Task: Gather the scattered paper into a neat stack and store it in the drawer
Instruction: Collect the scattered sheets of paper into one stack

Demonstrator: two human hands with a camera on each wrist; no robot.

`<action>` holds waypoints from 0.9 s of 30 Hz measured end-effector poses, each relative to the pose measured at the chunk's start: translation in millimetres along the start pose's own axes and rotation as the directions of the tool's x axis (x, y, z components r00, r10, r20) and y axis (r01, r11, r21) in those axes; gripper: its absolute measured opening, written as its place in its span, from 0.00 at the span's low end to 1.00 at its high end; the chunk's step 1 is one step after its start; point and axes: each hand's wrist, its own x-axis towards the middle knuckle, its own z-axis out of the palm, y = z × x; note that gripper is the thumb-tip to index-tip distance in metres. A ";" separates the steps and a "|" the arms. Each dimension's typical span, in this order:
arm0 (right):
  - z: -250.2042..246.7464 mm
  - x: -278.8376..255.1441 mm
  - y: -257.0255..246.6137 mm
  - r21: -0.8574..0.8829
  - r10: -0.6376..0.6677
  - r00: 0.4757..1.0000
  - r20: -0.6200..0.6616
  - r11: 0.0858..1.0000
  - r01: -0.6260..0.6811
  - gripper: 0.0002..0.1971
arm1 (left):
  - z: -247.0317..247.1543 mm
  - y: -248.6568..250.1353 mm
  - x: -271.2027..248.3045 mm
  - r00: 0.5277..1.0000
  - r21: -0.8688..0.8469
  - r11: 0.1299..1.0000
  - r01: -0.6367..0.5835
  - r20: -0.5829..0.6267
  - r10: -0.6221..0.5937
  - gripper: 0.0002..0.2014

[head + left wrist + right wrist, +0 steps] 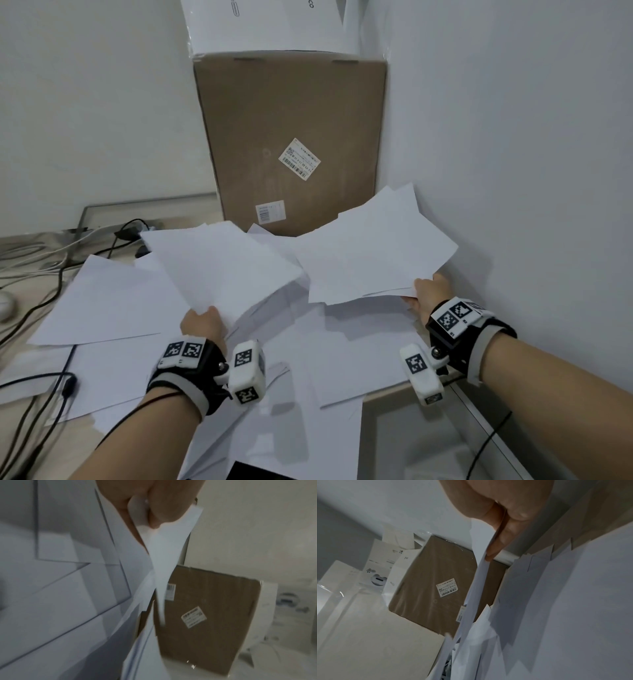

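White paper sheets (329, 349) lie scattered across the desk. My left hand (202, 322) pinches the near corner of a lifted bundle of sheets (222, 267); in the left wrist view thumb and fingers (159, 507) clamp the paper edge (164, 550). My right hand (428, 291) grips a second lifted bundle (373, 253) near the wall; in the right wrist view its fingers (505, 524) hold the sheet edge (481, 566) above the loose sheets (573, 601). No drawer is in view.
A tall brown cardboard box (291, 144) stands at the back against the wall, white packaging (267, 24) on top. Black and white cables (51, 267) run along the desk's left side. The wall (513, 137) is close on the right.
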 end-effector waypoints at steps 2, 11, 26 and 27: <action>-0.8 -0.7 -0.5 0.007 0.003 1.000 -0.006 1.000 -0.003 0.15 | -6.3 -0.4 10.7 0.997 -0.079 0.996 0.035 -0.065 -0.040 0.19; 13.1 -7.9 7.4 0.002 0.030 0.992 0.123 1.000 -0.031 0.17 | 11.9 12.6 -28.2 0.953 -0.194 0.973 0.124 0.297 -0.062 0.07; 4.5 -17.0 13.5 -0.215 0.180 0.820 0.544 0.974 -0.071 0.14 | 27.2 20.8 -52.8 0.728 -0.087 0.978 0.188 0.681 -0.079 0.17; 2.6 -16.3 15.0 -0.283 0.208 0.802 0.559 0.958 -0.051 0.16 | 27.6 18.9 -47.7 0.767 -0.105 0.982 0.156 0.639 -0.054 0.16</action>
